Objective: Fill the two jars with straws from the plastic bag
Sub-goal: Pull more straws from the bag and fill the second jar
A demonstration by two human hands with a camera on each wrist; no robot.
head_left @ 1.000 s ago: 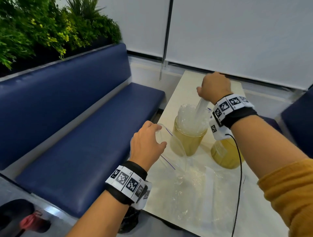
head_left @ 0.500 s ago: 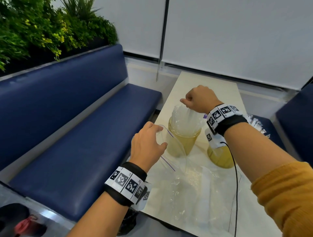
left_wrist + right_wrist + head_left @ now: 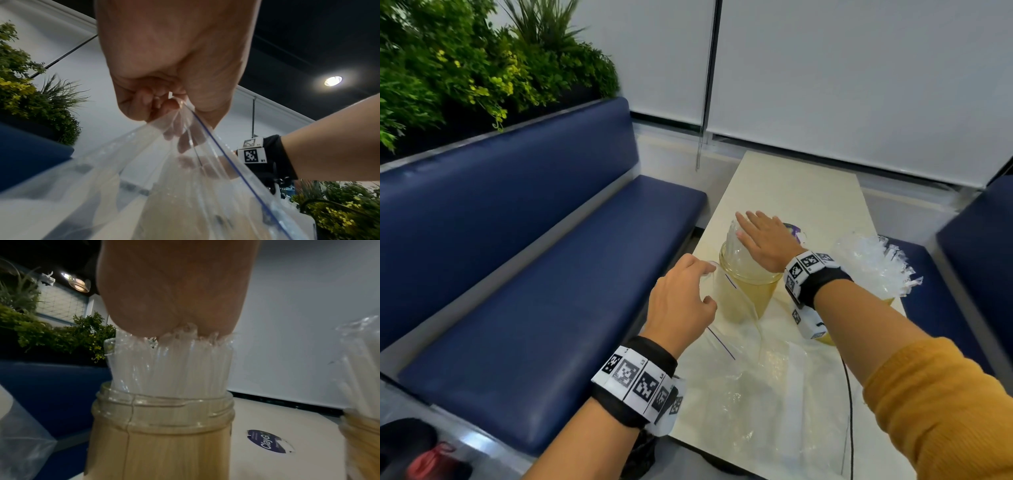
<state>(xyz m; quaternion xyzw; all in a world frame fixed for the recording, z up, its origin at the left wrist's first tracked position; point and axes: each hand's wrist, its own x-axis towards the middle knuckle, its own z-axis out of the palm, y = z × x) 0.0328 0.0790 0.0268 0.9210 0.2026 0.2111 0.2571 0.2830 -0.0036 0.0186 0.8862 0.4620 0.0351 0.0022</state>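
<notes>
Right hand (image 3: 765, 240) flat, fingers straight, palm pressing straw tops (image 3: 170, 363) in near jar (image 3: 748, 294). Left hand (image 3: 681, 305) just left of that jar, fingers pinching plastic bag (image 3: 185, 186) rim. Second jar (image 3: 362, 443) right of it, also holding straws.

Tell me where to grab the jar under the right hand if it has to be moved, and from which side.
Grip the jar round its straight body below the threaded neck, coming in from the side. The top is probably no good: straws stand packed above the rim, with the right hand flat on them. The right side looks freer; the plastic bag drapes its left.
</notes>
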